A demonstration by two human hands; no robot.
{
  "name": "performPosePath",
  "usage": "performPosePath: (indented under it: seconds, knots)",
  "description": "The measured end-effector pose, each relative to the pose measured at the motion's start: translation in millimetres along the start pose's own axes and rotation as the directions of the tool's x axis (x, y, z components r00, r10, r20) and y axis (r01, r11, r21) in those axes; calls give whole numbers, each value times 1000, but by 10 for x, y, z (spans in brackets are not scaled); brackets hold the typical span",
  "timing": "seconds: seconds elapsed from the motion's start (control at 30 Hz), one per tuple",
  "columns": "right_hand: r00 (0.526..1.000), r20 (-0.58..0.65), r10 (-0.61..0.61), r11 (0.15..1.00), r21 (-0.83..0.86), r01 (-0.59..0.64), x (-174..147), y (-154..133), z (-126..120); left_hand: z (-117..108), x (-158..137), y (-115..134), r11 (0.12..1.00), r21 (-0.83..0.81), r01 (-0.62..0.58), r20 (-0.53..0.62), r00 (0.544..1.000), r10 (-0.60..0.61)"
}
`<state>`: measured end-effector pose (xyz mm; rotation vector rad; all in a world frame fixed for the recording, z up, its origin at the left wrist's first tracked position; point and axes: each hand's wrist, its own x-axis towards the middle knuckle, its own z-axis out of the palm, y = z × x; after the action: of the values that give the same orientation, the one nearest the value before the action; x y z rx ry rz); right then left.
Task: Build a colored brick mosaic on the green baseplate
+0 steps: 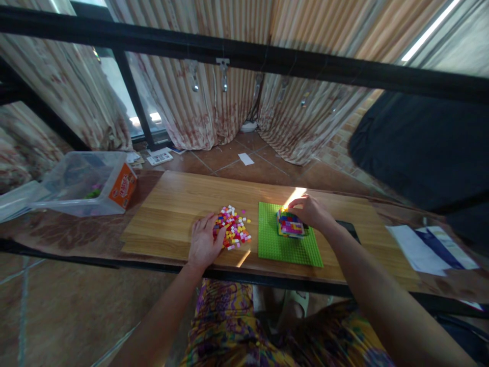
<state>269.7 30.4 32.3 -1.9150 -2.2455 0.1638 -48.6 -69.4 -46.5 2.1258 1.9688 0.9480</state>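
Observation:
My left hand [206, 242] lies on the wooden board with its fingers apart, along the left side of a loose pile of small toy bricks [236, 230] in white, pink, red and yellow. Its fingertips touch the near bricks. To the right, a block of stacked, many-coloured bricks [291, 227] stands on a green studded baseplate [271, 247]. My right hand [308, 210] reaches over the block's far edge, thumb and fingers pinched together at its top. Whatever is between those fingertips is hidden or too small to make out.
A clear plastic box [95, 196] with an orange label and a few green and pink pieces stands at the left. A dark phone-like object [348, 230] lies right of the baseplate, beyond my forearm. Papers [416, 250] lie far right. A black bar [244, 48] crosses above.

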Motion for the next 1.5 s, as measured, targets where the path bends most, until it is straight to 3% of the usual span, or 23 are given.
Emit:
performPosePath:
  seconds: [0.43,0.53,0.67,0.77,0.83,0.93,1.0,1.17,1.5]
  knots:
    - [989,105,-101,981,176,81,221,254,121,-17,-15,30,999,-26,25,20,1000,-24]
    - [990,88,-113,987,126,101,191,260,114,-23,-17,36,999,-35,34,26,999,-33]
    - [994,-73,-79,996,-38,77,80,5,79,-31,-20,51,998,-41,42,31,999,-41]
    - [960,-184,-211,975,31,220,6,-385,124,-31,-23,53,998,-41,40,30,999,-38]
    - [957,-112,-269,956,87,279,-11,-670,210,-26,-24,48,998,-43,41,28,999,-39]
    - [978,18,-209,971,127,205,17,-1006,397,-17,-24,40,998,-40,44,30,999,-43]
    - [979,42,-197,973,127,191,53,-1131,520,-14,-24,40,998,-38,46,27,999,-45]
    - [974,68,-215,973,104,207,114,-1230,670,-11,-20,42,998,-45,51,18,999,-50]
    - [966,86,-246,968,71,240,72,-1276,623,-9,-7,19,999,-31,29,11,1000,-29]
